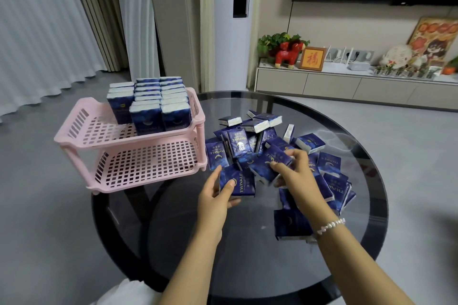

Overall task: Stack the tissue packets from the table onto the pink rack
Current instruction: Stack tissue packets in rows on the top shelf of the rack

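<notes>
head view: your left hand [215, 195] pinched one tissue packet [238, 184]; your right hand [292, 171] gripped another [269, 164] atop the pile [304, 156] at 3 o'clock from the pink rack [133, 141]. risk: disturbing the loose pile could slide packets off the glass table [223, 242].

Left hand [218, 195] reached forward toward 12 o'clock, thumb and fingers curled round a held packet [238, 184], right hand [295, 173] at its 2 o'clock, fingers pinching another packet [269, 162], beaded bracelet [330, 226] on right wrist, both forearms bare
</notes>
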Action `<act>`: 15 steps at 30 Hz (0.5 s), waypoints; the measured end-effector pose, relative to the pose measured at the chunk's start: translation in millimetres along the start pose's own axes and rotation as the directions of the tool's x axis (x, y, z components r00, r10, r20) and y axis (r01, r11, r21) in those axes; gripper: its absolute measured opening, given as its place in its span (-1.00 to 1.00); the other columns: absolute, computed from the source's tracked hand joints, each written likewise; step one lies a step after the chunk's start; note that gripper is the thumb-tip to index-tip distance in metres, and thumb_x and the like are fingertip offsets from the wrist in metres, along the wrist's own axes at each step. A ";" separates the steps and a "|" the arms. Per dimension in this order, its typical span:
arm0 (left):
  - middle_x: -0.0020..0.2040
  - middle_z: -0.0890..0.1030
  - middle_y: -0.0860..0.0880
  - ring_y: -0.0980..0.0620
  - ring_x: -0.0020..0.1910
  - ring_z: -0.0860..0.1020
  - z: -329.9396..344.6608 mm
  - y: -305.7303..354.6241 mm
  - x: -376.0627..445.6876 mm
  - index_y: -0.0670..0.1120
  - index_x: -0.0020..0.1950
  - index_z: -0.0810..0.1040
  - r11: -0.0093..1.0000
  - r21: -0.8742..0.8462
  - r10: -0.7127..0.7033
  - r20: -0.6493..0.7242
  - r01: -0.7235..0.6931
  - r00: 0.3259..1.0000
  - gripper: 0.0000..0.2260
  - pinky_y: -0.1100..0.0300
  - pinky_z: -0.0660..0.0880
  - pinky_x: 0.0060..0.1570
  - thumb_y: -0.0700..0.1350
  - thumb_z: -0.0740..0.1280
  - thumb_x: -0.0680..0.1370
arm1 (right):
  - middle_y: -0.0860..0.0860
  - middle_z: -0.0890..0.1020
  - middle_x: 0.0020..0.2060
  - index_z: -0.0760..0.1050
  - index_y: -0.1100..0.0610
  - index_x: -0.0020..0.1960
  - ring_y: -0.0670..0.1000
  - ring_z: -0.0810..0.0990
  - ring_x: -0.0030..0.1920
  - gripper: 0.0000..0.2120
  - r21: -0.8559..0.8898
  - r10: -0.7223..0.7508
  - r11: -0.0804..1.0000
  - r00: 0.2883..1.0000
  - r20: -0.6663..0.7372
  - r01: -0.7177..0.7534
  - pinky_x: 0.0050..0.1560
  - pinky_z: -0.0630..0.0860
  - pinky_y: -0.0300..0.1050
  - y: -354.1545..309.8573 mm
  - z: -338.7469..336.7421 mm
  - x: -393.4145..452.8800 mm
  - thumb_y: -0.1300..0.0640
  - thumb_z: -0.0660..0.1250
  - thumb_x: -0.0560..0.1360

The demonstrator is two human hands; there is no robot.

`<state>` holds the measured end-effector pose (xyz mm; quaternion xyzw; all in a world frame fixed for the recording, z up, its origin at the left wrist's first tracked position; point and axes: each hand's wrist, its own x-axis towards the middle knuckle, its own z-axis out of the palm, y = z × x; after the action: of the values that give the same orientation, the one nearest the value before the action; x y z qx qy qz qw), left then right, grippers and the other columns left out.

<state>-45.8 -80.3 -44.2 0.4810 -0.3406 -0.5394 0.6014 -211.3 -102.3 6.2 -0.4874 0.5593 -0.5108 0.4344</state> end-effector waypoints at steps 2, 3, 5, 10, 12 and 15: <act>0.33 0.45 -0.01 0.05 0.12 0.58 0.8 2.8 -3.2 0.07 0.35 0.43 1.000 -0.022 -0.013 0.008 0.013 1.000 -0.60 0.10 0.61 -0.13 -0.23 0.32 0.56 | 0.13 0.53 -0.11 0.24 0.06 0.07 0.06 0.54 -0.41 -0.72 0.140 0.061 0.988 0.998 0.025 -0.064 -0.23 0.54 -0.09 0.9 7.7 -7.1 0.27 0.30 0.51; 0.31 0.45 -0.03 0.07 0.09 0.58 1.4 4.2 -4.8 0.05 0.36 0.43 0.999 -0.034 -0.020 0.013 0.020 1.000 -0.61 0.06 0.61 -0.09 -0.24 0.31 0.56 | 0.11 0.54 -0.09 0.25 0.04 0.11 0.06 0.58 -0.36 -0.70 0.175 0.068 0.982 0.997 0.038 -0.074 -0.18 0.57 -0.06 3.4 11.8 -10.1 0.28 0.29 0.50; 0.27 0.45 -0.03 0.11 0.06 0.56 2.4 7.0 -6.9 0.02 0.35 0.44 0.998 -0.051 -0.027 0.022 0.028 0.999 -0.63 0.02 0.60 -0.02 -0.23 0.30 0.57 | 0.06 0.56 0.09 0.31 -0.11 0.25 0.05 0.65 -0.09 -0.57 0.185 0.042 0.981 0.997 0.058 -0.052 0.00 0.59 0.00 10.9 19.5 -14.2 0.24 0.31 0.49; 0.19 0.54 0.05 0.16 0.02 0.61 4.0 9.9 -9.3 0.01 0.33 0.45 0.996 -0.087 -0.018 0.088 0.026 0.996 -0.67 0.09 0.61 -0.05 -0.16 0.28 0.57 | -0.10 0.45 0.27 0.36 -0.15 0.33 -0.20 0.52 0.12 -0.57 0.149 0.052 0.986 0.992 0.115 -0.069 0.03 0.47 -0.31 18.7 35.0 -23.0 0.15 0.31 0.51; 0.23 0.56 0.05 0.11 0.11 0.59 2.9 7.4 -6.3 0.03 0.35 0.43 0.996 -0.083 -0.022 0.105 0.031 0.994 -0.58 0.04 0.58 0.07 -0.02 0.36 0.50 | -0.01 0.44 0.25 0.39 -0.14 0.26 -0.19 0.51 0.11 -0.64 0.099 0.064 0.992 0.992 0.108 -0.075 0.07 0.47 -0.27 24.1 41.7 -23.2 0.14 0.32 0.51; 0.30 0.51 0.09 0.10 0.25 0.52 0.4 5.0 -2.6 0.14 0.39 0.38 0.999 -0.002 -0.031 0.112 0.032 0.993 -0.34 -0.02 0.45 0.28 0.12 0.52 0.33 | 0.08 0.43 0.24 0.40 -0.23 0.17 -0.02 0.50 0.20 -0.68 0.030 0.088 0.995 0.989 0.119 -0.092 0.27 0.43 0.00 29.4 48.3 -23.3 -0.02 0.37 0.46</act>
<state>-45.0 -78.1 -39.1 0.4541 -0.3653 -0.5756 0.5736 -163.3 -86.3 -28.1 -0.4829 0.5451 -0.4710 0.4978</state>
